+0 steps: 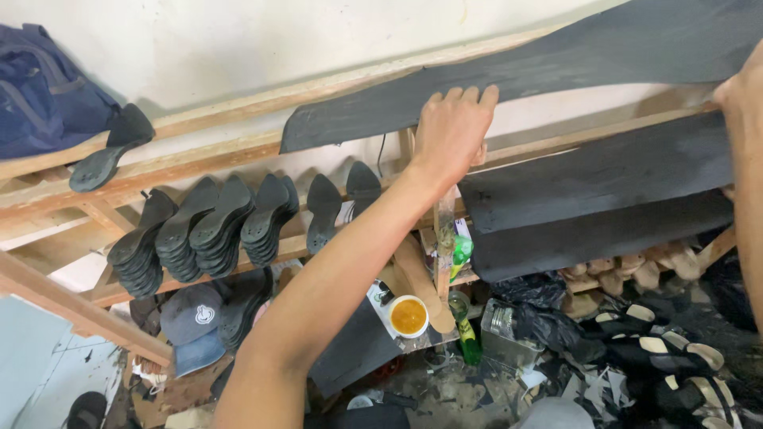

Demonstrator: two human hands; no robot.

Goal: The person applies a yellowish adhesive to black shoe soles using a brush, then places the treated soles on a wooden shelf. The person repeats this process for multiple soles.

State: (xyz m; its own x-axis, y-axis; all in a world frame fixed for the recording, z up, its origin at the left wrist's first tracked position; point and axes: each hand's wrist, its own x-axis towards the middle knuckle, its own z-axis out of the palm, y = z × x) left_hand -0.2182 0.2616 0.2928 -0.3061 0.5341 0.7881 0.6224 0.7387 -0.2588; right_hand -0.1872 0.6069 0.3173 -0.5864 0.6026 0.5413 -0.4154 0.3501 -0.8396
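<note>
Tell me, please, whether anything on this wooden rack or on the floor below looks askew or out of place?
The long dark sheet held by the left hand and right hand lies slanted across the rack rails. One black sole sits alone, apart from the stacked soles. Scraps litter the floor.
</note>
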